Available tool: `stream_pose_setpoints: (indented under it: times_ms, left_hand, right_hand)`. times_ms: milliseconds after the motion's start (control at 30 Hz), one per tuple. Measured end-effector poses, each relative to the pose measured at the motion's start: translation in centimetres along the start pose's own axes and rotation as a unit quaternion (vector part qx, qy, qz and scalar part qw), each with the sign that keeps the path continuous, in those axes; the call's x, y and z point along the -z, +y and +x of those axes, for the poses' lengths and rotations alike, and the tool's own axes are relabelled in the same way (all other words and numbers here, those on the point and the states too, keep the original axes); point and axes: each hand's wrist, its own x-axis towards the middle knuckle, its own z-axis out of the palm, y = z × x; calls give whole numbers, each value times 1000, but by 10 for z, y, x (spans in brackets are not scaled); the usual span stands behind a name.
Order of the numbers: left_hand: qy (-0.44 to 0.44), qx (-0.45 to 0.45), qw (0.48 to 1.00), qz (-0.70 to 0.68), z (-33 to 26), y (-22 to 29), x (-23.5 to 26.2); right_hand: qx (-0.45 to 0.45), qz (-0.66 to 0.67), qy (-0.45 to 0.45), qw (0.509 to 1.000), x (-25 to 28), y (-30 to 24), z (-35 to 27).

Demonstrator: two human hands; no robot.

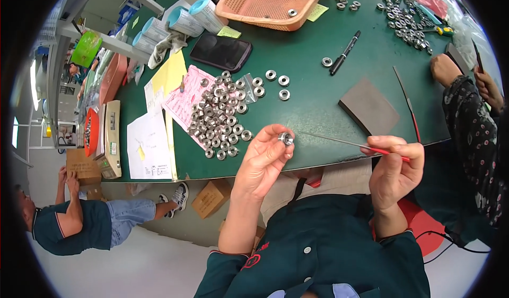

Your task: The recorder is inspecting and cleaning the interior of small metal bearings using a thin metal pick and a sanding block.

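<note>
Between the thumb and fingers of my left hand [260,162] is a small shiny metal ring [287,138] with a hole through its middle, held near the table's front edge. My right hand [396,170] pinches the red handle of a needle file [334,140]. The thin shaft points left toward the ring, its tip a little apart from it. Beyond my left hand lies a heap of similar metal rings [217,112], partly on a pink sheet [177,104]. A few single rings [284,81] lie to the right of the heap. Right of centre sits a flat grey-brown block [369,107].
A second red-handled file [409,102] lies beyond the block. On the green table [302,107] are a black pen [345,53], a phone [221,52], an orange basket [270,3], papers [148,149] and a scale [110,139]. A co-worker's hand [445,70] rests at far right, near more rings.
</note>
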Motion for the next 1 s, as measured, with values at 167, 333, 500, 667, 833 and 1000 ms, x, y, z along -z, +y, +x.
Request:
stream_pose_setpoints:
  times_ms: [167, 333, 500, 667, 833, 1000]
  left_hand:
    - [16, -7, 1000, 0, 4, -4, -4]
    - [7, 3, 1000, -14, 6, -6, 1]
    - [13, 21, 1000, -19, 9, -6, 1]
    - [-4, 35, 999, 5, 9, -11, -5]
    - [-21, 46, 998, -46, 8, -13, -11]
    - [-8, 50, 996, -68, 6, -13, -13]
  right_hand:
    - [21, 10, -4, 1000, -6, 5, -3]
    - [22, 10, -2, 1000, -6, 8, -3]
    - [11, 17, 6, 1000, -8, 12, -2]
    - [20, -46, -1, 999, -22, 21, -3]
    - [40, -9, 57, 998, -29, 28, 0]
    - [49, 11, 49, 998, -33, 31, 0]
